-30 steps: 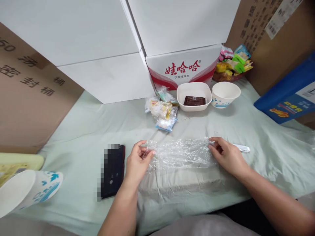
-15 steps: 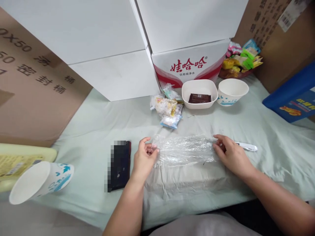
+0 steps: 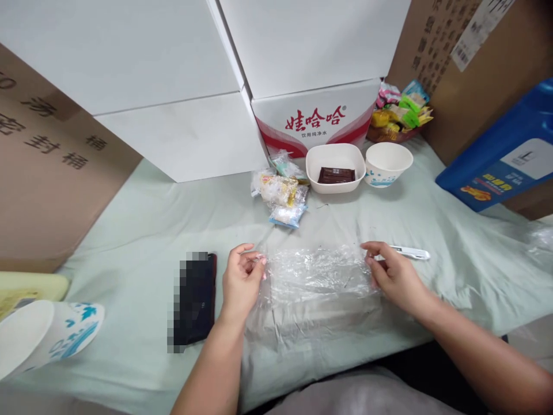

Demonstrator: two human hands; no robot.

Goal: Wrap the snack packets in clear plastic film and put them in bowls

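A crinkled sheet of clear plastic (image 3: 317,274) is stretched flat just above or on the green cloth; whether it is a bag I cannot tell. My left hand (image 3: 242,279) pinches its left edge between thumb and fingers. At the right edge, my right hand (image 3: 395,279) grips it with thumb and bent fingers. A white utility knife (image 3: 412,252) lies just beyond my right hand, partly hidden by it. Left of my left hand lies a dark phone (image 3: 196,300).
Ahead are a pile of small wrapped packets (image 3: 283,193), a white bowl (image 3: 334,151) holding brown-wrapped bars, and a paper cup (image 3: 389,164). Another paper cup (image 3: 78,331) leans at left. A blue jug (image 3: 496,155) and cardboard boxes (image 3: 56,173) border the green cloth (image 3: 142,230).
The view has turned slightly, so most things sit further left. Both hands keep hold of the plastic sheet, which looks a little flatter and more spread.
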